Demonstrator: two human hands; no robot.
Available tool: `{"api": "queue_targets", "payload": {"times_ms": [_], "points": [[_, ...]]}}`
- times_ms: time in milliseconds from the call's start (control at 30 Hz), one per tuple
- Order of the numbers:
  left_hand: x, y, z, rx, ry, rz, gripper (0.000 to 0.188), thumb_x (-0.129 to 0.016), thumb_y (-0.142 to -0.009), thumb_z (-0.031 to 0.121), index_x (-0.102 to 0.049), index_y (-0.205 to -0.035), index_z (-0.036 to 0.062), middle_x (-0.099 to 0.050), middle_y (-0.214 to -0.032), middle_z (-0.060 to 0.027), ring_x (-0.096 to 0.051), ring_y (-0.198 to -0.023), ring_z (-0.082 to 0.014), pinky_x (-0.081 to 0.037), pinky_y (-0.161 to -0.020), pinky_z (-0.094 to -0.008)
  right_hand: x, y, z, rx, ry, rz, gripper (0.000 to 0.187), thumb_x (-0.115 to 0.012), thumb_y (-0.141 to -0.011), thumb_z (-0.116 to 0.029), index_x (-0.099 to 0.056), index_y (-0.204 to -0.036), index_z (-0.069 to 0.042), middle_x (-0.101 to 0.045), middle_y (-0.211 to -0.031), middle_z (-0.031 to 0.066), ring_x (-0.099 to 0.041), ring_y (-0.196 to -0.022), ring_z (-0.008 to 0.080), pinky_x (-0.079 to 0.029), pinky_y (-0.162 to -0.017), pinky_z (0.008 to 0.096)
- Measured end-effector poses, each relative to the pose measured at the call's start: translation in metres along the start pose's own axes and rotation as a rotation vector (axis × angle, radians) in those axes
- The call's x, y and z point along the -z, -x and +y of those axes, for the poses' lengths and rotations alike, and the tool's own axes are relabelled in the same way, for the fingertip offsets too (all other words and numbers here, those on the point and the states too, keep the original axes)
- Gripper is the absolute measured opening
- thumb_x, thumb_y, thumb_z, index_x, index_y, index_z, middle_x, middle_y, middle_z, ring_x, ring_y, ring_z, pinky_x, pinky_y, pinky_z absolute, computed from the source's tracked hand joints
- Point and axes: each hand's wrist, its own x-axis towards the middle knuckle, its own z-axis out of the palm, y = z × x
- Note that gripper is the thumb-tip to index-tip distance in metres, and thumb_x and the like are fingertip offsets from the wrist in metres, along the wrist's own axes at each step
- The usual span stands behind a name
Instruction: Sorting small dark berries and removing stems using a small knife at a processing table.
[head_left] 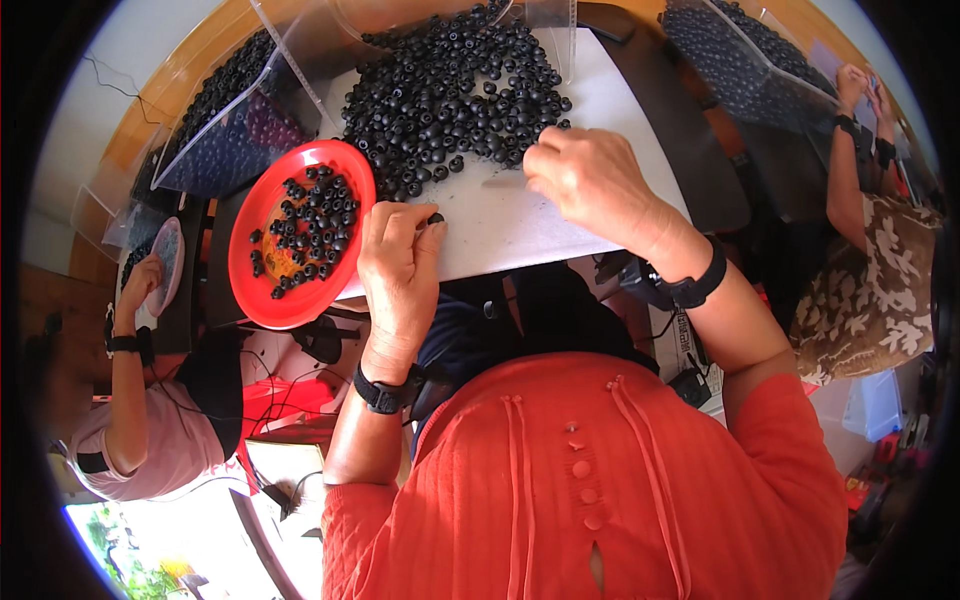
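Observation:
My left hand (pixel 400 265) is closed in a pinch at the near left edge of the white board (pixel 560 230). Between its thumb and fingertip sits a small round black bead-like piece (pixel 435 218). My right hand (pixel 595 185) hovers over the board at the near right side of the pile, fingers curled together. A faint grey streak shows by its fingertips; what it holds, if anything, is not clear. A large pile of black bead-like pieces (pixel 450 100), several with visible holes, covers the far part. Left of my left hand, a red plate (pixel 245 250) holds more of them.
Clear plastic bins (pixel 225 125) of black pieces stand at the far left, and another bin (pixel 740 70) at the far right. A person's hand (pixel 145 275) holds a small plate on the left. Another person (pixel 865 230) works on the right. Cables hang below the table.

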Motion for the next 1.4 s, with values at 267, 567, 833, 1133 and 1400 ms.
{"api": "queue_targets", "payload": {"times_ms": [267,567,833,1133,1400], "points": [[0.005,0.008,0.004,0.100,0.247,0.155,0.018,-0.072,-0.097,-0.001,-0.072,-0.115,0.0009,-0.066,-0.105,-0.0061,-0.062,-0.089,-0.0124,-0.052,-0.081,-0.0264,-0.027,-0.024,-0.040,0.076,-0.156,0.008,0.013,-0.076,-0.086,-0.017,-0.066,-0.083,-0.012,-0.064,-0.082,0.0050,-0.070,-0.075,0.0286,-0.055,-0.063,0.0434],[0.001,0.009,-0.002,0.017,0.305,0.183,0.020,-0.073,-0.096,-0.003,-0.072,-0.116,0.0011,-0.066,-0.104,-0.0051,-0.058,-0.084,-0.0110,-0.050,-0.077,-0.0248,-0.029,-0.033,-0.038,-0.057,-0.140,-0.018,0.011,-0.074,-0.088,-0.018,-0.067,-0.084,-0.010,-0.067,-0.081,0.0071,-0.071,-0.072,0.0327,-0.055,-0.061,0.0469],[0.001,0.009,-0.004,0.023,0.321,0.163,0.020,-0.073,-0.096,-0.003,-0.072,-0.116,0.0013,-0.065,-0.103,-0.0048,-0.058,-0.083,-0.0117,-0.050,-0.076,-0.0254,-0.004,-0.013,-0.026,-0.048,-0.238,-0.031,0.013,-0.075,-0.088,-0.020,-0.067,-0.083,-0.011,-0.068,-0.082,0.0077,-0.071,-0.074,0.0325,-0.054,-0.062,0.0465],[0.001,0.009,-0.004,0.037,0.262,0.120,0.022,-0.073,-0.095,-0.002,-0.073,-0.117,0.0021,-0.065,-0.104,-0.0056,-0.059,-0.084,-0.0136,-0.051,-0.077,-0.0266,0.010,0.008,0.011,-0.103,-0.127,0.028,0.011,-0.075,-0.090,-0.015,-0.069,-0.086,-0.007,-0.067,-0.081,0.0072,-0.067,-0.070,0.0313,-0.051,-0.064,0.0445],[-0.003,0.006,-0.003,-0.008,0.125,0.014,0.021,-0.072,-0.091,-0.004,-0.071,-0.112,0.0009,-0.065,-0.101,-0.0104,-0.061,-0.087,-0.0241,-0.052,-0.079,-0.0353,0.020,0.021,0.018,-0.066,-0.199,-0.103,0.014,-0.075,-0.091,-0.018,-0.069,-0.084,-0.008,-0.068,-0.083,0.0071,-0.068,-0.073,0.0306,-0.051,-0.064,0.0432]]}}
